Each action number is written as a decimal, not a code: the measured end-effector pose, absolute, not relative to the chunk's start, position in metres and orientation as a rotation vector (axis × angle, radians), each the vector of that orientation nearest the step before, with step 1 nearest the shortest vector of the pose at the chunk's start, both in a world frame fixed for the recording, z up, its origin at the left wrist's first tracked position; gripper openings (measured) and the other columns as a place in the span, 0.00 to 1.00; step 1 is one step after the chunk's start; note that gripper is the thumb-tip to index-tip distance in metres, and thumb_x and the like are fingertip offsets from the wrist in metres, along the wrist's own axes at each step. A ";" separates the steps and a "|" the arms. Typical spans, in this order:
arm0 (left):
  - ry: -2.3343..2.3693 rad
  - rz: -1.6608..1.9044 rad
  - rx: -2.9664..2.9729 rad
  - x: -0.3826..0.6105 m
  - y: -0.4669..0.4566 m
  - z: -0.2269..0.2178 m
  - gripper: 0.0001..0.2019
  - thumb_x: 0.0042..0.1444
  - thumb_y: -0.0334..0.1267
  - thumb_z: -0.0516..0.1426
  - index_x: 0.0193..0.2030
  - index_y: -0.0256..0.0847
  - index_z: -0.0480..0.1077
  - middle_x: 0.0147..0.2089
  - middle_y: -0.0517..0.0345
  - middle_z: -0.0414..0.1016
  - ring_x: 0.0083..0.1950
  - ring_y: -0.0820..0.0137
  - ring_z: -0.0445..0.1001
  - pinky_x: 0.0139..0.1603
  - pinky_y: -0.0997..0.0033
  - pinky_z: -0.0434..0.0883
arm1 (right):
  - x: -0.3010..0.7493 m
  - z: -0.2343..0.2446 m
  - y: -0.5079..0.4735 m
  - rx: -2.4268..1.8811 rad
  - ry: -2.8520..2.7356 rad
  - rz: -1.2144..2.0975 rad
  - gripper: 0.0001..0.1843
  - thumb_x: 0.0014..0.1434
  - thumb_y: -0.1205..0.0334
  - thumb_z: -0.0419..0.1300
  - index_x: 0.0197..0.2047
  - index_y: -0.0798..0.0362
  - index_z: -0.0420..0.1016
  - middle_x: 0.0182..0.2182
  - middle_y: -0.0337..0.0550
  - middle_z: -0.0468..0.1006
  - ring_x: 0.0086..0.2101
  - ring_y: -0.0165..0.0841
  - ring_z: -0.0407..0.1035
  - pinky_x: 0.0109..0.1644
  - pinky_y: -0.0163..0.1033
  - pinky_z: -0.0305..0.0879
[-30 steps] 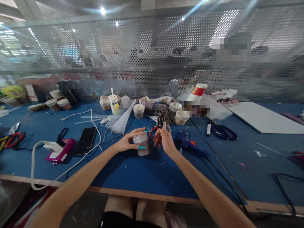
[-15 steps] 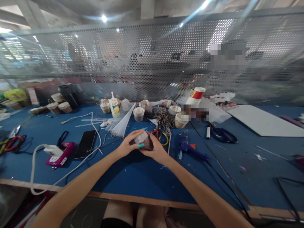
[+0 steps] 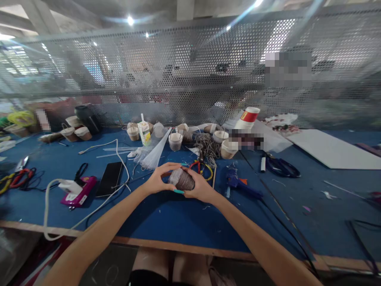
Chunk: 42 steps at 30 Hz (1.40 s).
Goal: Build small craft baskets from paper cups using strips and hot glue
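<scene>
Both my hands hold a small cup wrapped in brown twine (image 3: 182, 179), tipped on its side just above the blue table (image 3: 166, 222). My left hand (image 3: 157, 180) curls around its left end, thumb and fingers arched over it. Cupping the right end from below is my right hand (image 3: 200, 188). Red and yellow pliers (image 3: 202, 167) lie just behind the hands, and a heap of twine (image 3: 206, 143) sits beyond them.
A blue glue gun (image 3: 238, 183) lies to the right, black scissors (image 3: 279, 167) farther right. A phone (image 3: 109, 184), a pink device (image 3: 79, 191) and a white cable (image 3: 119, 159) lie left. Several wrapped cups (image 3: 175, 141) and a drink carton (image 3: 144, 133) stand before the perforated metal screen (image 3: 190, 71).
My right hand came in from the right and closed onto the cup with my left. The cup went from upright to lying on its side between both hands.
</scene>
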<state>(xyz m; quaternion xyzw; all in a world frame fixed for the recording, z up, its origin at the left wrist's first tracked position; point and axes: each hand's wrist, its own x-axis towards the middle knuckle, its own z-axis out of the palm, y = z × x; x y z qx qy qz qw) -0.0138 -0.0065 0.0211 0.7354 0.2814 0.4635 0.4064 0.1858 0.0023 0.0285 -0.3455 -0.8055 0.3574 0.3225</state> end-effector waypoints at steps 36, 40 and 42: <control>0.918 1.149 1.840 -0.002 -0.014 0.026 0.27 0.44 0.44 0.62 0.53 0.43 0.65 0.52 0.48 0.66 0.54 0.58 0.65 0.46 0.64 0.69 | 0.179 0.030 -0.002 -0.946 -2.214 0.835 0.33 0.41 0.63 0.61 0.52 0.56 0.61 0.44 0.50 0.68 0.43 0.42 0.66 0.46 0.46 0.64; 0.881 1.185 1.790 0.000 -0.012 0.025 0.22 0.43 0.44 0.63 0.46 0.41 0.69 0.47 0.50 0.68 0.51 0.61 0.66 0.49 0.63 0.66 | 0.177 0.029 -0.004 -0.931 -2.228 0.830 0.30 0.41 0.64 0.61 0.50 0.58 0.62 0.41 0.50 0.68 0.41 0.40 0.65 0.45 0.45 0.63; 0.877 1.197 1.756 0.000 -0.011 0.025 0.21 0.41 0.45 0.64 0.43 0.40 0.70 0.44 0.51 0.68 0.49 0.62 0.67 0.49 0.63 0.66 | 0.176 0.029 -0.005 -0.929 -2.249 0.808 0.28 0.40 0.65 0.61 0.48 0.58 0.63 0.40 0.49 0.67 0.41 0.40 0.65 0.45 0.46 0.63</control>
